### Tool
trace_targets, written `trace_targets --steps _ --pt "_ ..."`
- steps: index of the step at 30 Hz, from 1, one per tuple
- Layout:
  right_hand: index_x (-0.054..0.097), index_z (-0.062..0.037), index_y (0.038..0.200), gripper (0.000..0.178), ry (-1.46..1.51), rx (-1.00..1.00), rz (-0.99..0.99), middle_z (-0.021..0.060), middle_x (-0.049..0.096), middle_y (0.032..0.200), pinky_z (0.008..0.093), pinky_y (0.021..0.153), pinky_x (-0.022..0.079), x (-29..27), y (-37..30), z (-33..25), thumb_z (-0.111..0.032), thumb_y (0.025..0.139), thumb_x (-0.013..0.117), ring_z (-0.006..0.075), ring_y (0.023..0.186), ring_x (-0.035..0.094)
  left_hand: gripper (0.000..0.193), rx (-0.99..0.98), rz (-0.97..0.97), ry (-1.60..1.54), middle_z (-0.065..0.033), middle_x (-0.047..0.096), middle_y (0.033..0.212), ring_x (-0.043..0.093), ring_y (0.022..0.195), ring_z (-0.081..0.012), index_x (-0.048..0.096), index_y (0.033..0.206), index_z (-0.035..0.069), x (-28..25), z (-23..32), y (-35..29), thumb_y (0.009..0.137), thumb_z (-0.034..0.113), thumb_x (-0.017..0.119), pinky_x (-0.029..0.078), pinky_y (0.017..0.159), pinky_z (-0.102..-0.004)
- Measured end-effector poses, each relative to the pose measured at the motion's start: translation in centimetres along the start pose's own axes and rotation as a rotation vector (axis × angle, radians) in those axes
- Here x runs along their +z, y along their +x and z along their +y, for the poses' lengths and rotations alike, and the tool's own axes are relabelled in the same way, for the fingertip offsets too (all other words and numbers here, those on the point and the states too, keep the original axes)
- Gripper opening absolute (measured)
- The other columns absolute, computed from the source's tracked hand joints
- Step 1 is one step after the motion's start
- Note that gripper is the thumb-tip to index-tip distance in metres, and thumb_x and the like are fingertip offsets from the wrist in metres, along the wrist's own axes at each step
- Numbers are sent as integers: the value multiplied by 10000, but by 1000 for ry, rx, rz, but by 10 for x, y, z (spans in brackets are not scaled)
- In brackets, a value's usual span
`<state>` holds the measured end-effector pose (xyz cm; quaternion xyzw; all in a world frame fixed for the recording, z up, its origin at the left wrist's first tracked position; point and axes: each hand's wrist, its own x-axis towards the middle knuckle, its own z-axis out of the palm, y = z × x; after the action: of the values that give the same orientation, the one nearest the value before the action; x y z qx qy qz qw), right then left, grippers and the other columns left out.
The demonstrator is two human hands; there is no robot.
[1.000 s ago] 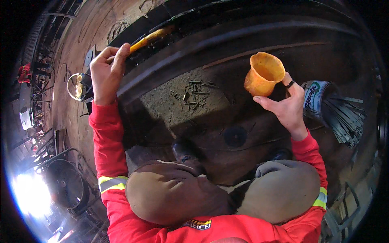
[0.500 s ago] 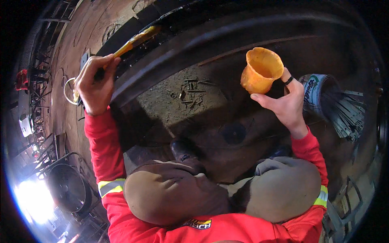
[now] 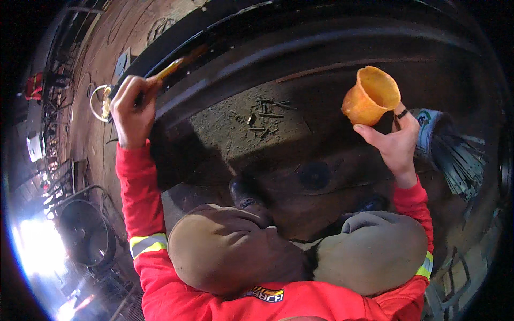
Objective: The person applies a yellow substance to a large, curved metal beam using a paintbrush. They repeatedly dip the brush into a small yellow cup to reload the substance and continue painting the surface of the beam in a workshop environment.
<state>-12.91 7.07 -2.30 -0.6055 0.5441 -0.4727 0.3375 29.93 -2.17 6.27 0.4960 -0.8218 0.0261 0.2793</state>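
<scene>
My left hand [image 3: 134, 107] is closed round a slim yellow paintbrush [image 3: 170, 68], raised at the far left. The brush's far end reaches over a long dark metal beam [image 3: 300, 45]; its bristles are hard to make out against it. In my right hand [image 3: 393, 136] is an orange-yellow cup [image 3: 371, 96] with a flared rim, held by its side between thumb and fingers. The cup leans, its mouth facing up and to the right. What is inside it cannot be made out.
Right of the cup, a tipped bucket [image 3: 425, 128] spills long thin metal strips [image 3: 458, 163]. Small scraps [image 3: 262, 117] lie on the dirt between the beam and my boots. A white hoop [image 3: 98, 103] sits beside my left hand; a round black drum [image 3: 85, 232] stands at left.
The cup and my right hand have shifted to the right. My left hand and the paintbrush have moved a little nearer and right, partly because the view has turned.
</scene>
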Motion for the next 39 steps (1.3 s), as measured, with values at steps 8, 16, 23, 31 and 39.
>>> trace_targets --steps 8,16,23,31,39 --pt "647 21 1116 501 -9 -25 -2 75 691 1054 289 932 468 -1 1 -1 -58 674 871 143 1003 639 115 -40 129 -83 -84 663 794 621 735 -142 715 877 -11 -20 -14 -26 787 -45 778 485 692 -253" --pt "620 29 1159 550 17 -46 -19 77 684 1088 279 929 462 -4 2 -8 -38 675 874 133 1014 628 123 84 145 -61 -88 655 778 615 716 -137 701 874 -19 -5 -4 2 782 -49 778 484 661 -260" --pt "622 35 1173 561 54 -63 -33 80 681 1102 289 956 462 -6 15 -20 -29 675 871 142 1031 629 116 82 31 -97 -74 593 761 573 679 -130 669 871 -17 7 -20 3 802 -48 757 451 633 -248" --pt "619 49 1207 576 63 -127 -105 89 680 1139 297 973 462 -7 44 -52 -18 687 860 149 1057 629 116 -97 188 -53 -69 631 784 598 715 -140 670 831 -24 -17 -37 -50 789 -54 774 476 669 -254" --pt "631 47 1176 517 12 -164 -147 86 688 1108 292 980 442 5 73 -78 -5 705 838 152 1044 630 136 17 135 -96 -83 592 743 584 654 -156 669 847 -13 16 -24 -23 768 -64 768 472 625 -262"
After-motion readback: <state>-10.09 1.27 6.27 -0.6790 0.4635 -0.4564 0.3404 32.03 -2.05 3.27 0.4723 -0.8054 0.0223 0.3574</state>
